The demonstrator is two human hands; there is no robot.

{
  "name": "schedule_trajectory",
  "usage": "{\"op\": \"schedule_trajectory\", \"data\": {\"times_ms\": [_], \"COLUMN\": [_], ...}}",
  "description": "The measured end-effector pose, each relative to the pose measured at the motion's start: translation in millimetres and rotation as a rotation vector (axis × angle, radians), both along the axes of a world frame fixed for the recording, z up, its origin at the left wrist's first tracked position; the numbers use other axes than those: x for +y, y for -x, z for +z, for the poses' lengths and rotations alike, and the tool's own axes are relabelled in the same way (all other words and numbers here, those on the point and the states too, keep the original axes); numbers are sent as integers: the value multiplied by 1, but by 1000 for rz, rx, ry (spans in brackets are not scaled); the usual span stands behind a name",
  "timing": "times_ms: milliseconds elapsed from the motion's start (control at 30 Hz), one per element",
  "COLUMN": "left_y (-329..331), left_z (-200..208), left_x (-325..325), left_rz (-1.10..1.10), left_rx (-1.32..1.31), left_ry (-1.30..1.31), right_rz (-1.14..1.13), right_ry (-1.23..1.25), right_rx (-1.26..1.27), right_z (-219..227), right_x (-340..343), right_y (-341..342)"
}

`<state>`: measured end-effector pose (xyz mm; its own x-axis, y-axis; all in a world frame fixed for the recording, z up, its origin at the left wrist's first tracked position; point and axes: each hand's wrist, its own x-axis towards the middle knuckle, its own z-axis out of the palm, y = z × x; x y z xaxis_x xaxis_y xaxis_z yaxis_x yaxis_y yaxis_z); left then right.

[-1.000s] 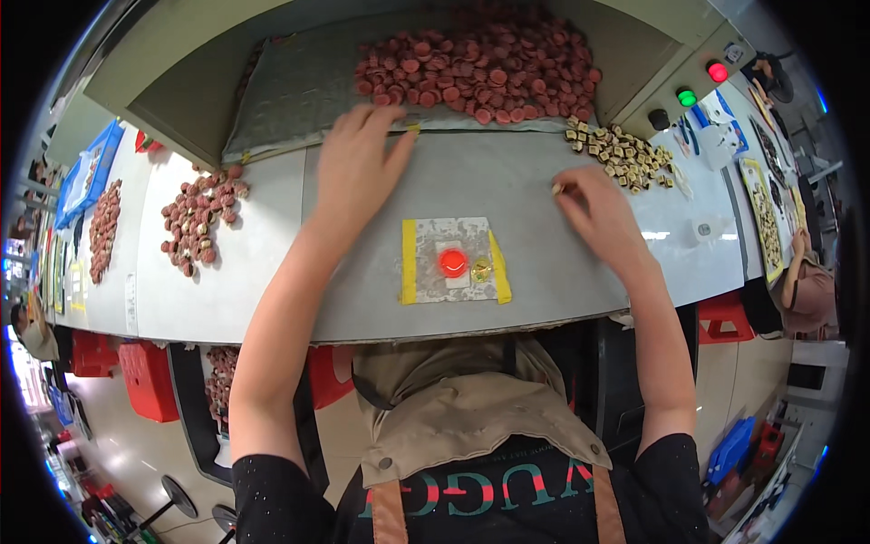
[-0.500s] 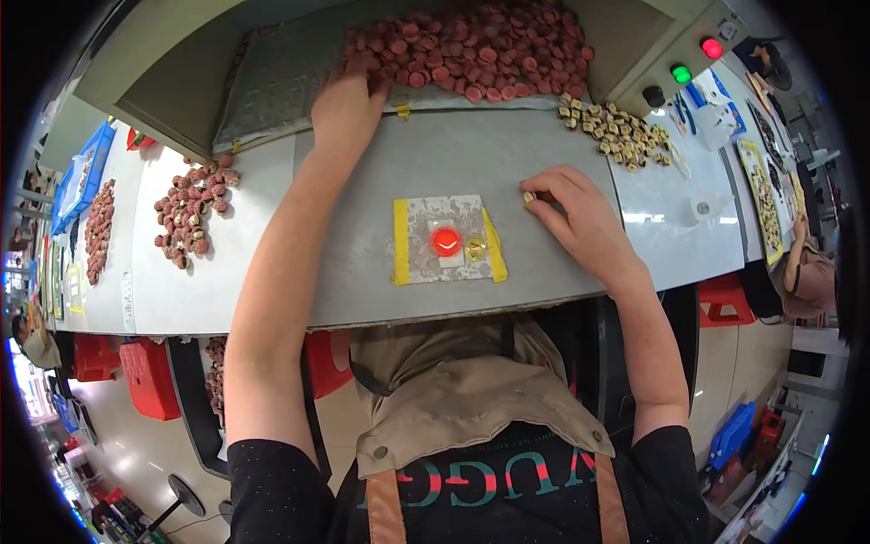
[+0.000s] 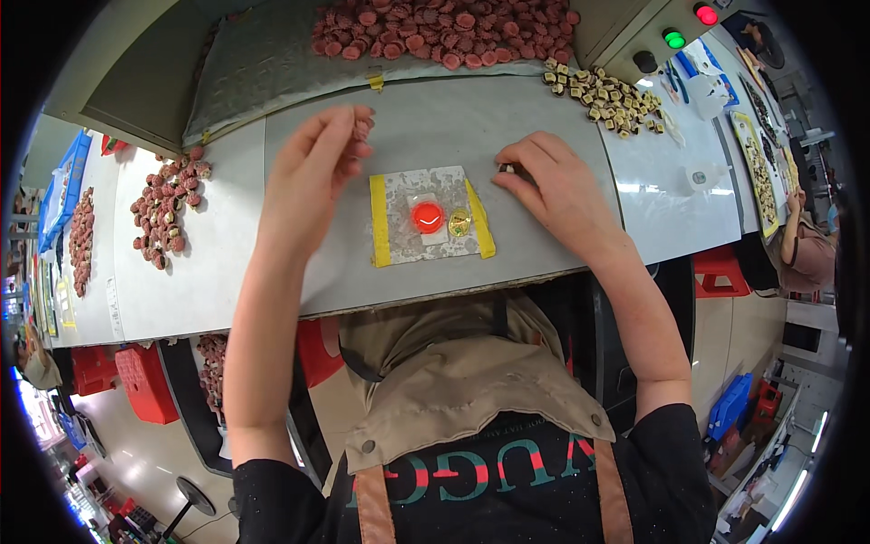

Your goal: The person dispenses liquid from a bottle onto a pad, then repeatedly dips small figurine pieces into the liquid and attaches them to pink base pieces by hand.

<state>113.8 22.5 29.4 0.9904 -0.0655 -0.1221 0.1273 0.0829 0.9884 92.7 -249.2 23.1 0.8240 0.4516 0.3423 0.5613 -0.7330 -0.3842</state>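
Observation:
My left hand (image 3: 313, 172) is raised over the grey worktop, its fingers closed on a small pink ruffled cup (image 3: 363, 127). To the right, my right hand (image 3: 557, 190) pinches a small cream-and-dark piece (image 3: 506, 169), mostly covered by the fingertips. Between and below the hands lies a speckled white plate (image 3: 408, 249) with yellow tape down both sides. A glowing red round piece (image 3: 428, 218) sits in its middle, beside a shiny gold-coloured disc (image 3: 460, 222). Neither hand touches the plate.
A heap of pink ruffled cups (image 3: 444, 32) lies on a grey sheet under a hooded housing. Small cream-and-dark pieces (image 3: 607, 100) are piled at the right. Joined pink pieces (image 3: 168, 213) cluster at the left. Red and green lamps (image 3: 673, 39) mark the housing's side. Another person sits far right.
My left hand has come back from the heap toward me with a pink cup in its fingers. My right hand keeps its pinch near the plate. The whole view has shifted slightly.

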Motion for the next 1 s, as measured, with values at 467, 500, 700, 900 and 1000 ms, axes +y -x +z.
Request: {"op": "schedule_trajectory", "data": {"times_ms": [467,500,700,900,1000], "left_y": [81,81,80,80,81], "left_z": [-22,-24,-31,-30,-30], "left_x": [-15,-13,-6,-5,-4], "left_rz": [25,9,-47,-40,-45], "left_rx": [145,123,122,151,150], "left_ry": [705,742,831,847,850], "right_rz": [-89,-82,123,71,131], "right_ry": [-54,-113,98,66,110], "right_rx": [57,103,69,171,185], "right_z": [7,11,12,24,23], "right_x": [5,3,2,11,8], "right_y": [-3,-3,-7,-2,-6]}}
